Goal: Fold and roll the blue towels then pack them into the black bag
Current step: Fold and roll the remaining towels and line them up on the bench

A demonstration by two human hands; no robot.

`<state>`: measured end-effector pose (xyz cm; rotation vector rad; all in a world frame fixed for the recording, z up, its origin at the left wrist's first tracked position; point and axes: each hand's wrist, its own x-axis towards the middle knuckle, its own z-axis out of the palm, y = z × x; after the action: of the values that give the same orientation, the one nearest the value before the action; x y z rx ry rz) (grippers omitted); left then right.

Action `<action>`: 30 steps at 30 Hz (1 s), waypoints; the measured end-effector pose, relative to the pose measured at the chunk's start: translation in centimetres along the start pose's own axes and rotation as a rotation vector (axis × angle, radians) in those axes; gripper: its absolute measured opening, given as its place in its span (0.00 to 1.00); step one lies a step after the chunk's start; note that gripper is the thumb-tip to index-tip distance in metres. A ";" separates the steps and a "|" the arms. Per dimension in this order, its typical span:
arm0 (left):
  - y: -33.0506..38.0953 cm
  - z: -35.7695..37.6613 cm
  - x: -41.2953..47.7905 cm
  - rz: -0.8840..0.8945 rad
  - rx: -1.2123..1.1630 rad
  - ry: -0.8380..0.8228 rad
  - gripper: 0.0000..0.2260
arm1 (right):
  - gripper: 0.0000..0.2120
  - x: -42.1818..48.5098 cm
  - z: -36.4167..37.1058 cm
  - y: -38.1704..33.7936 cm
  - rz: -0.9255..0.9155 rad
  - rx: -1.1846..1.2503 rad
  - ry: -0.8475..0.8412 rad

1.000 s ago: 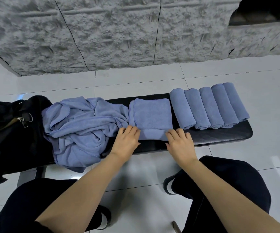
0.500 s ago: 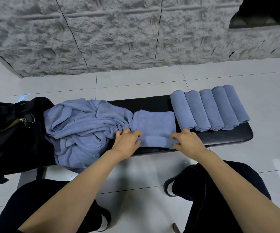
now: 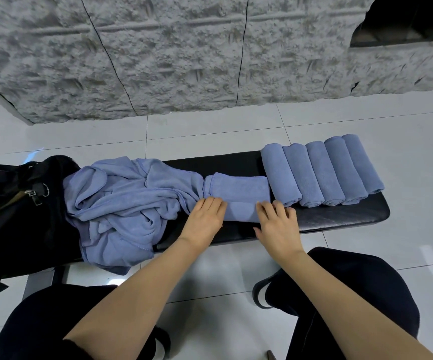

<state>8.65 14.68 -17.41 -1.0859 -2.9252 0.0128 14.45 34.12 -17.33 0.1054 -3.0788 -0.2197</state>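
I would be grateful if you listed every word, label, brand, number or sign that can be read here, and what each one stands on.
None: no readable text shows anywhere in this view.
The black bag shows only a metal buckle, with no legible label.
The rolled blue towels, the loose towel heap, the black bench and the stone wall bear no print.

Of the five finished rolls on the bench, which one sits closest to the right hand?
The leftmost roll, beside the half-rolled towel. Its near end lies just past the right hand; the other four lie farther right.
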 end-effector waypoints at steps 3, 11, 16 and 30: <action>0.0 -0.7 0.9 -0.035 -0.016 0.027 0.26 | 0.25 1.3 -0.4 -0.1 0.060 0.010 0.013; -1.3 -2.2 -0.4 0.001 -0.335 -0.203 0.17 | 0.16 -0.3 -1.4 2.4 -0.086 0.197 -0.233; -2.2 -2.3 2.0 -0.114 -0.480 -0.416 0.13 | 0.24 0.7 -1.9 0.9 0.022 0.099 -0.071; 0.1 0.2 1.0 -0.035 -0.375 0.003 0.25 | 0.21 6.8 -2.0 -1.0 -0.317 0.043 -0.078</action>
<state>7.95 15.43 -17.63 -1.0650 -3.0163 -0.5577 7.85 32.35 -15.16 0.6021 -3.1281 -0.1740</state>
